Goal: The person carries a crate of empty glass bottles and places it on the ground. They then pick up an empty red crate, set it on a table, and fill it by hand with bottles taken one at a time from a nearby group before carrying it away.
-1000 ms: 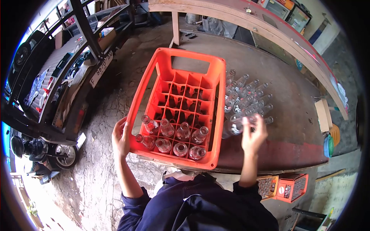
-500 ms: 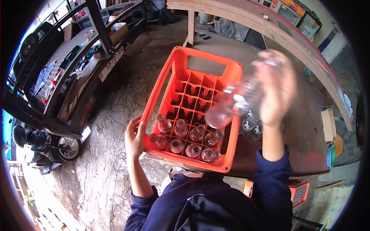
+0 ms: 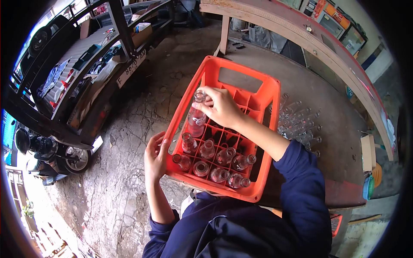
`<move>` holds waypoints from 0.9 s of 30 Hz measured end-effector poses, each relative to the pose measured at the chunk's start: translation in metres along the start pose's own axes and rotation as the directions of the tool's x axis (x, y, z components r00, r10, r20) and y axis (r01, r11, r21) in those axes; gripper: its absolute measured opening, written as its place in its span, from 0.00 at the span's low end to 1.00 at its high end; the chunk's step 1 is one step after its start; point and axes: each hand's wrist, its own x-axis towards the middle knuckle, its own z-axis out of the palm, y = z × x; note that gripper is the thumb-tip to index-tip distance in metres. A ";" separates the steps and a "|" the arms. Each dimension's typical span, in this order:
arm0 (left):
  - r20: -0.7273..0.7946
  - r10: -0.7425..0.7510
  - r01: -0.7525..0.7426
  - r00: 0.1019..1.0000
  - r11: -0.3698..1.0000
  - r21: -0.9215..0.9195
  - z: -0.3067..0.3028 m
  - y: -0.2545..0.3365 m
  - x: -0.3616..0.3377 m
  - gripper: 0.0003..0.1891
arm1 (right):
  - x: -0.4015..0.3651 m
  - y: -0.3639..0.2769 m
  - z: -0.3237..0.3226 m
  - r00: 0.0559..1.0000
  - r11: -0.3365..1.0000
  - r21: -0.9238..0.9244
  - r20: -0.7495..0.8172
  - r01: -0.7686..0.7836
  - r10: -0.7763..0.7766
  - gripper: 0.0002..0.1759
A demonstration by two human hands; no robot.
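An orange-red plastic crate [image 3: 267, 142] with divided compartments lies in front of me. Several clear glass bottles stand in its two nearest rows, among them one bottle [image 3: 208, 149] near the middle. My right hand [image 3: 221, 107] pinches the neck of another glass bottle [image 3: 196, 122], which is upright at the crate's left side, its lower end in or just over a compartment behind the filled rows. My left hand [image 3: 155, 158] holds the crate's left rim near the front corner, fingers outside and thumb on the edge.
More empty glass bottles [image 3: 301, 122] stand grouped right of the crate. A wooden-edged table [image 3: 275, 20] curves across the back and right. At the left are a truck bed [image 3: 81, 56] and a motorcycle wheel [image 3: 77, 158] on the cracked floor.
My right hand has moved left across the crate with the bottle, which was tilted over the right side and is now upright at the left. The view has shifted slightly.
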 end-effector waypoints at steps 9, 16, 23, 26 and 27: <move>-0.010 0.029 -0.029 1.000 1.000 0.007 0.000 -0.007 0.002 0.18 | -0.016 0.042 0.028 0.948 0.989 -0.111 0.293 -0.098 0.126 0.14; -0.013 0.021 -0.021 1.000 1.000 0.001 0.000 -0.009 0.002 0.17 | -0.008 0.026 0.022 0.856 0.925 -0.369 0.447 -0.089 0.261 0.16; -0.012 0.012 -0.012 1.000 0.999 -0.030 -0.001 -0.012 0.002 0.16 | -0.030 -0.041 -0.105 0.987 0.920 -0.377 0.067 -0.107 0.143 0.16; 0.025 -0.004 0.005 1.000 0.999 -0.039 -0.001 -0.010 0.003 0.16 | -0.080 -0.056 -0.161 0.953 0.809 -0.504 -0.179 -0.302 0.245 0.15; 0.027 0.012 -0.011 1.000 0.999 -0.036 -0.001 -0.011 0.004 0.16 | -0.101 -0.056 -0.173 0.924 0.744 -0.550 -0.260 -0.380 0.281 0.16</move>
